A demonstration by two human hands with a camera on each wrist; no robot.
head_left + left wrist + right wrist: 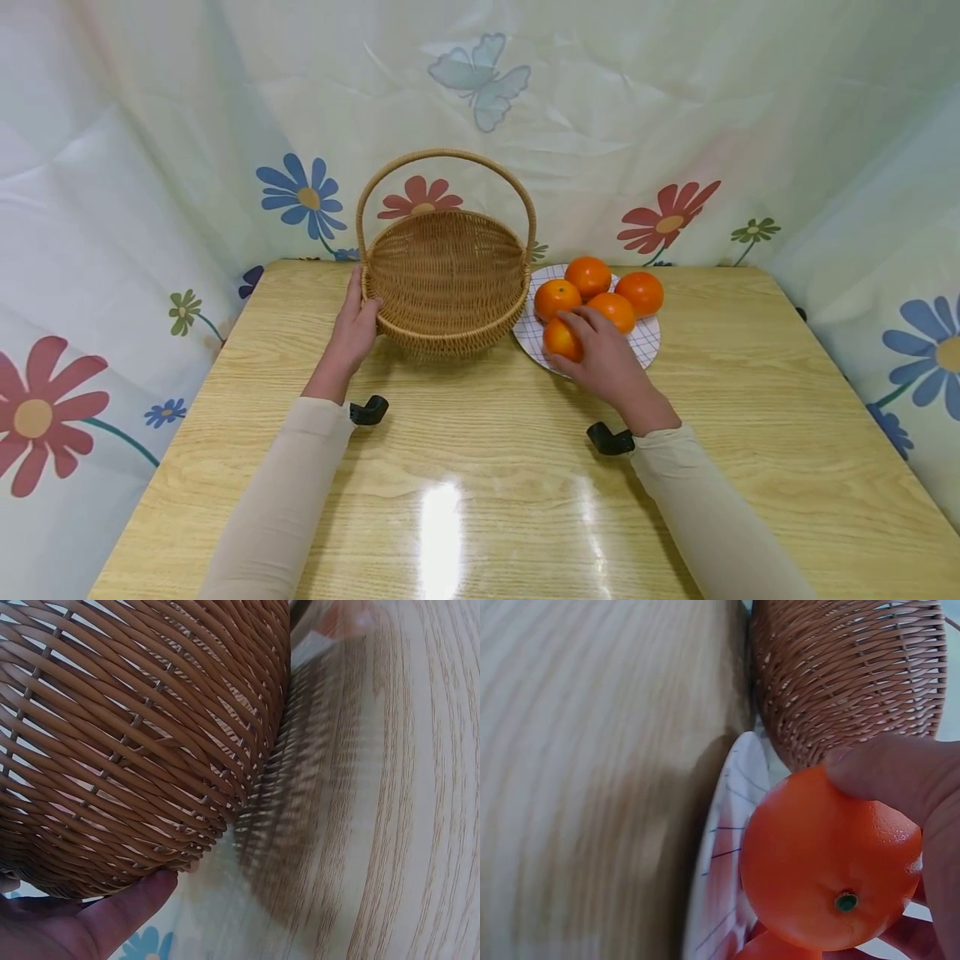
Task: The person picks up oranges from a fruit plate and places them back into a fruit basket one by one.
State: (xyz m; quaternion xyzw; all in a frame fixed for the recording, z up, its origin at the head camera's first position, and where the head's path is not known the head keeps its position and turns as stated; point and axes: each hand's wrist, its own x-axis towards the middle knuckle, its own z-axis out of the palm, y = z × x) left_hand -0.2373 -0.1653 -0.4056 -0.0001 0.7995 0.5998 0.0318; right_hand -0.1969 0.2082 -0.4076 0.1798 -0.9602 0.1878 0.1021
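Note:
A wicker basket (450, 275) with a tall arched handle stands at the back of the table, its mouth facing me. My left hand (355, 327) grips its left side, the thumb (139, 907) lying against the weave in the left wrist view. To the right of the basket is a white plate (528, 337) with a blue grid pattern, bearing several oranges (588, 277). My right hand (603, 358) holds the nearest orange (825, 862) between thumb and fingers, at the plate's front left. That orange's green stem end shows in the right wrist view.
The wooden table (480, 450) reaches back to a flower-printed curtain (570, 150) right behind the basket and plate. A black wrist mount (369, 410) sticks out by the left cuff, another mount (609, 439) by the right one.

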